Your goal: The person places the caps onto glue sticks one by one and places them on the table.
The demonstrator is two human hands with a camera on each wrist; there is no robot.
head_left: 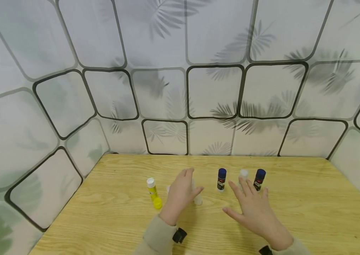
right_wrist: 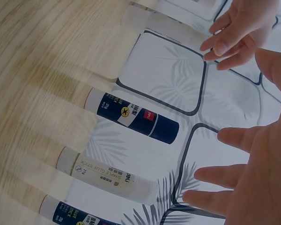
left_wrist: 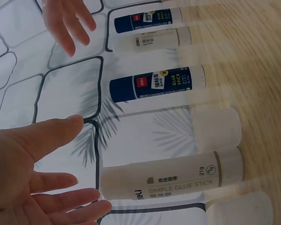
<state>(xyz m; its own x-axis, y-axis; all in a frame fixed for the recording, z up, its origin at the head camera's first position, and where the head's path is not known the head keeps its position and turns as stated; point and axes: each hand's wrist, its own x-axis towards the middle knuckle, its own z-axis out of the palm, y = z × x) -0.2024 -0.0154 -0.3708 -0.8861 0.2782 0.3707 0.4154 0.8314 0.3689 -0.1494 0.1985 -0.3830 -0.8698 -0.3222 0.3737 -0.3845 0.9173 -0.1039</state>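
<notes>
My left hand (head_left: 180, 191) is raised over the table with its fingers extended, holding nothing. In the left wrist view, its fingertips are near the top of an upright white glue stick (left_wrist: 178, 178); whether they touch it I cannot tell. A short white cap-like piece (left_wrist: 220, 129) stands beside that stick's base. Spread fingers and an empty palm show on my right hand (head_left: 253, 209). Close by it stand a white glue stick (right_wrist: 110, 176) and a dark blue glue stick (head_left: 259, 180). Another dark blue glue stick (head_left: 221, 180) stands upright between the hands.
Left of my left hand, a yellow glue stick with a white top (head_left: 152, 189) stands behind a yellow cap (head_left: 157, 203). Another white piece (left_wrist: 243, 211) shows at the left wrist view's lower edge. The wooden table (head_left: 103, 219) meets a patterned wall covering (head_left: 215, 136) behind.
</notes>
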